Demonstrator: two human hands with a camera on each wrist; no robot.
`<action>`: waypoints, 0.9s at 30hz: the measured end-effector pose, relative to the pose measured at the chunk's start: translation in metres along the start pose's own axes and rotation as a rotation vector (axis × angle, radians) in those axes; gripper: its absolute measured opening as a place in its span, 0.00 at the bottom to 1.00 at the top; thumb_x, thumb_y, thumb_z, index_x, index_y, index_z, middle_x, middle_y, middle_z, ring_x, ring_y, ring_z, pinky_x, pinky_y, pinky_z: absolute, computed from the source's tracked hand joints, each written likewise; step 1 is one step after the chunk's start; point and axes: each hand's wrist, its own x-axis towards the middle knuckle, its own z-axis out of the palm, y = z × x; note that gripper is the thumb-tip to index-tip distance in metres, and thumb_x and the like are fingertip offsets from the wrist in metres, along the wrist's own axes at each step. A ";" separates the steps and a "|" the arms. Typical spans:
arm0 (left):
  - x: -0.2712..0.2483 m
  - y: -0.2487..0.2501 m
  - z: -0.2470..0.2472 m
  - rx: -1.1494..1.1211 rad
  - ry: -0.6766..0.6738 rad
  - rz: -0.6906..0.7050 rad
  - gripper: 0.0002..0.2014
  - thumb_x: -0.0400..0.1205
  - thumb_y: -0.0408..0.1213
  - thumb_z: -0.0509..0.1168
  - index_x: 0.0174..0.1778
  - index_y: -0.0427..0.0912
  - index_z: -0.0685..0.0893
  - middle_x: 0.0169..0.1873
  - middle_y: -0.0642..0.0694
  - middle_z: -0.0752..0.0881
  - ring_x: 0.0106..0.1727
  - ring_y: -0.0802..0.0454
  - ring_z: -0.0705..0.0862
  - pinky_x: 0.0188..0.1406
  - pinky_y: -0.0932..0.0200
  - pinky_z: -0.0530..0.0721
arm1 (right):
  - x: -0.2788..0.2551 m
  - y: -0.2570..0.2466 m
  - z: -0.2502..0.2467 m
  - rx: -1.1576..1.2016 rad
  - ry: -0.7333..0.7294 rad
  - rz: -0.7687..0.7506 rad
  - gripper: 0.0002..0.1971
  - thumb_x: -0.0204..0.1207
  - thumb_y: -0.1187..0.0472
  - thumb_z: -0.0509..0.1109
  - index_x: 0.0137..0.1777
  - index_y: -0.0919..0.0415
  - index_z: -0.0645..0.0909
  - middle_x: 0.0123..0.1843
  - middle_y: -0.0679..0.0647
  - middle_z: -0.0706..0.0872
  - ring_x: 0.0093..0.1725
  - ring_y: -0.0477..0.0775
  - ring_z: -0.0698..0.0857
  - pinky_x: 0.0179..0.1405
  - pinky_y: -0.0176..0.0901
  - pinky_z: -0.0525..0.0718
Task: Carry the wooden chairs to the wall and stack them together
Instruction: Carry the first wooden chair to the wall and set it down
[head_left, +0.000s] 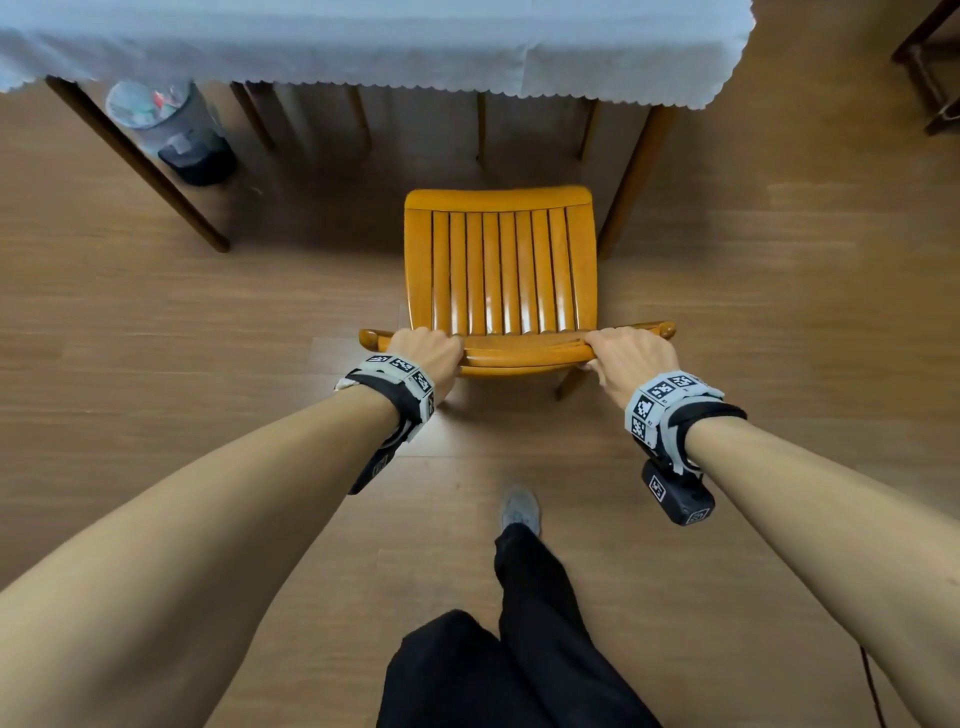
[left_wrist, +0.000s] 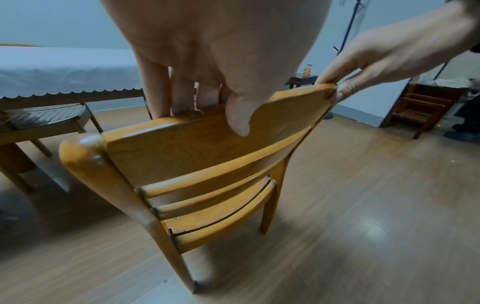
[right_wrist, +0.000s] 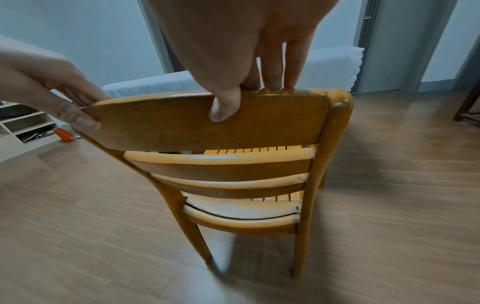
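A yellow wooden chair (head_left: 498, 270) with a slatted seat stands on the floor in front of me, its seat toward the table. Both hands grip the top rail of its backrest (left_wrist: 197, 144). My left hand (head_left: 428, 353) holds the rail's left part, fingers over the front and thumb on the back face, as the left wrist view shows. My right hand (head_left: 626, 358) holds the right part the same way, its thumb (right_wrist: 224, 107) pressed on the rear of the rail (right_wrist: 207, 123). A second wooden chair (left_wrist: 44, 121) is tucked under the table.
A table with a white scalloped cloth (head_left: 363, 41) stands just beyond the chair, its legs (head_left: 634, 182) near the seat's right corner. A lidded bin (head_left: 171, 130) sits under the table's left side. Dark furniture (head_left: 930, 67) stands at the far right. My foot (head_left: 519, 512) is behind the chair.
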 end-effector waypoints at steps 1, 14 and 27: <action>-0.011 0.002 0.005 0.007 0.000 0.004 0.11 0.90 0.45 0.56 0.58 0.42 0.78 0.40 0.47 0.77 0.40 0.46 0.76 0.37 0.52 0.73 | -0.012 -0.006 0.003 0.001 -0.002 0.011 0.15 0.86 0.47 0.66 0.66 0.53 0.83 0.53 0.52 0.90 0.51 0.58 0.88 0.42 0.48 0.81; -0.155 0.032 0.080 0.059 -0.011 0.093 0.07 0.87 0.39 0.58 0.55 0.43 0.80 0.41 0.46 0.80 0.40 0.43 0.77 0.36 0.53 0.72 | -0.172 -0.088 0.028 0.063 -0.026 0.097 0.07 0.83 0.53 0.72 0.56 0.53 0.85 0.48 0.53 0.91 0.49 0.59 0.89 0.43 0.49 0.85; -0.256 0.067 0.134 0.054 -0.003 0.084 0.07 0.85 0.35 0.58 0.55 0.42 0.79 0.49 0.44 0.86 0.50 0.41 0.85 0.38 0.52 0.73 | -0.282 -0.126 0.047 0.053 -0.050 0.041 0.10 0.84 0.49 0.69 0.58 0.52 0.85 0.51 0.51 0.90 0.51 0.56 0.88 0.44 0.47 0.84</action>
